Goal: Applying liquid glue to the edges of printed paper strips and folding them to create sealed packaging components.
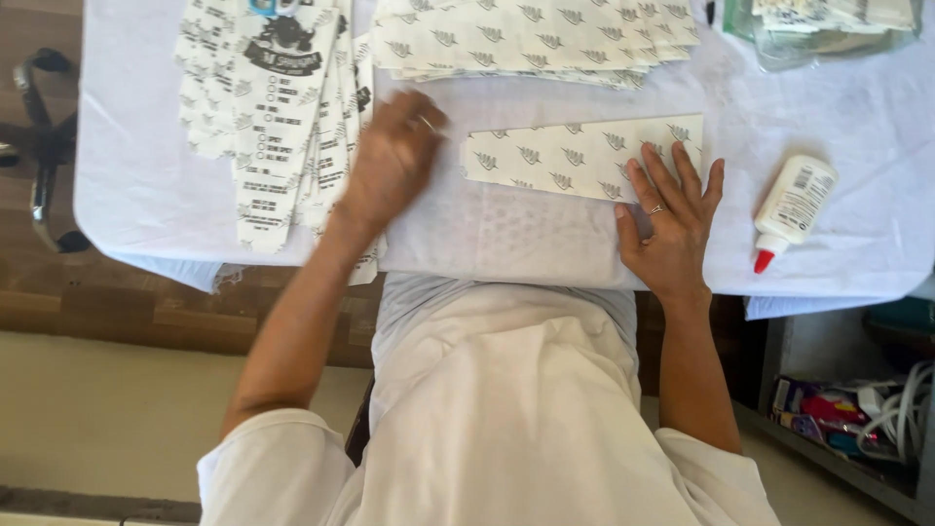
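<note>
A long cream paper piece point(570, 154) with a repeating dark leaf pattern lies flat on the white-covered table point(857, 117). My right hand point(670, 216) rests palm down with fingers spread on the piece's right end; a ring shows on one finger. My left hand point(392, 161) is blurred, hovering just left of the piece's narrow end with fingers curled loosely; nothing is visible in it. A white glue bottle point(793, 206) with a red tip lies to the right of my right hand.
A fanned pile of printed paper sleeves point(273, 107) lies at the left. More leaf-patterned sheets point(536, 39) are stacked at the back. A clear bag of papers point(828, 24) sits at the back right. Clutter point(857, 414) fills a shelf at lower right.
</note>
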